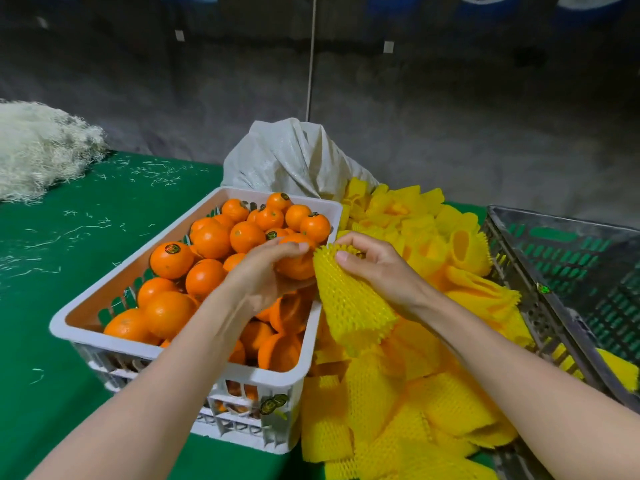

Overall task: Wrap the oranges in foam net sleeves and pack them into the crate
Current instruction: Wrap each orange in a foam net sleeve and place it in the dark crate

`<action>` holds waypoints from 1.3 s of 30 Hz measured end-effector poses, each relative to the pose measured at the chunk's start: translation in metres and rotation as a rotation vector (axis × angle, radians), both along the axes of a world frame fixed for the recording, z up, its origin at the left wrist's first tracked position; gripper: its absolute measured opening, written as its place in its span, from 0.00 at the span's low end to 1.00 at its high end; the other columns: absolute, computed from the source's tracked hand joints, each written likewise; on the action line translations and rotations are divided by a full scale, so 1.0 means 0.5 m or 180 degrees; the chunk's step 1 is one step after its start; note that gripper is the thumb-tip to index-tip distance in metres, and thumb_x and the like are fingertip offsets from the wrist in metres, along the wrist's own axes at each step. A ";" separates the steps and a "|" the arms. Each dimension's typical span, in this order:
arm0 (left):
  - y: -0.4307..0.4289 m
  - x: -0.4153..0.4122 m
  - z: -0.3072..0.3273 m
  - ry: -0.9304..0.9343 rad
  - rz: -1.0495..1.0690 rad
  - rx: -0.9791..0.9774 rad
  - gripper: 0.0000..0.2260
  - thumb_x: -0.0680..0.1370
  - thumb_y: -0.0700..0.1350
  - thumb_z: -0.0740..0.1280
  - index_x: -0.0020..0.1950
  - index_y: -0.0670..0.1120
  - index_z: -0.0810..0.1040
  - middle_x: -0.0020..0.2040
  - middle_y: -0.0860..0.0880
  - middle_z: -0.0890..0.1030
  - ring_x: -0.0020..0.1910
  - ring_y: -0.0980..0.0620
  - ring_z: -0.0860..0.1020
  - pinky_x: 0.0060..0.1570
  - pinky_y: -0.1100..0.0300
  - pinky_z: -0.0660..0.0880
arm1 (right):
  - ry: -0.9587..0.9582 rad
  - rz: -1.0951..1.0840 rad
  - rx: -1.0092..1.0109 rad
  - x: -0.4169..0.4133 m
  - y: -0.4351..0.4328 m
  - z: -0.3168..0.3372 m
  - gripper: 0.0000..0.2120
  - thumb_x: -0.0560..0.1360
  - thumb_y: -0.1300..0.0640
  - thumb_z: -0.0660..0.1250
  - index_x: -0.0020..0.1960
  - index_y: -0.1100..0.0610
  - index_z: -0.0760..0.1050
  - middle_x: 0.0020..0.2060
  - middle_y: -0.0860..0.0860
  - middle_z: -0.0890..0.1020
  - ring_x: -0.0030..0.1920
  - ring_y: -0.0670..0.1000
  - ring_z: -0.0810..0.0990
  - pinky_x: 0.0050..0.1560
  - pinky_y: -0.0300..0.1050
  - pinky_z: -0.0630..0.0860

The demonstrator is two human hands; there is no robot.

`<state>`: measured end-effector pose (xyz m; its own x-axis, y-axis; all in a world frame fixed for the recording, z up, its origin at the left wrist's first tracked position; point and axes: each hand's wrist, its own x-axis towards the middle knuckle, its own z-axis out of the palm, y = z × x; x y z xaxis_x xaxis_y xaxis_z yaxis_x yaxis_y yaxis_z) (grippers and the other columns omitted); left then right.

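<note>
A white plastic crate (194,220) on the green table holds a heap of bare oranges (211,240). My left hand (263,271) is over the crate's right side, gripping one orange (298,266). Right beside it, my right hand (377,268) pinches the top of a yellow foam net sleeve (349,303), which hangs down over the crate's right rim. The orange touches the sleeve's upper edge. A pile of yellow foam net sleeves (408,403) lies between the white crate and a grey crate (554,306) at the right.
A grey-white woven sack (294,157) stands behind the white crate. A heap of pale shredded fibre (38,150) lies at the far left of the green table (69,271), with loose strands scattered around. A dark wall runs along the back.
</note>
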<state>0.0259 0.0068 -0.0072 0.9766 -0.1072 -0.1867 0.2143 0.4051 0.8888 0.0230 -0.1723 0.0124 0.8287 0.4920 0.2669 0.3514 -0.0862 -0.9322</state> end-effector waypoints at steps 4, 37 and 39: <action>-0.069 -0.018 0.014 0.0398 -0.0178 -0.1113 0.29 0.72 0.55 0.66 0.69 0.42 0.71 0.65 0.38 0.75 0.64 0.40 0.75 0.52 0.44 0.77 | 0.0163 0.0182 0.0005 -0.026 -0.018 0.008 0.08 0.79 0.66 0.57 0.46 0.55 0.71 0.25 0.39 0.75 0.27 0.35 0.71 0.31 0.27 0.67; -0.197 -0.093 -0.010 -0.1032 0.0008 0.0069 0.28 0.70 0.52 0.68 0.69 0.51 0.70 0.63 0.47 0.78 0.60 0.48 0.79 0.60 0.49 0.76 | -0.0786 -0.2095 0.0052 -0.067 -0.059 -0.018 0.07 0.81 0.54 0.57 0.44 0.50 0.67 0.34 0.42 0.73 0.34 0.39 0.72 0.37 0.42 0.65; -0.207 -0.095 -0.015 -0.1093 0.0324 0.0087 0.25 0.73 0.52 0.65 0.69 0.46 0.70 0.60 0.45 0.80 0.57 0.48 0.80 0.58 0.52 0.77 | -0.0819 -0.2201 0.0131 -0.075 -0.048 -0.025 0.07 0.80 0.51 0.57 0.45 0.51 0.67 0.34 0.42 0.72 0.35 0.39 0.71 0.38 0.44 0.66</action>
<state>-0.0217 -0.0966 -0.0148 0.9882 -0.0056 0.1528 -0.1390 0.3841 0.9128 -0.0146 -0.1962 -0.0002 0.8546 -0.1347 0.5015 0.4374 -0.3339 -0.8350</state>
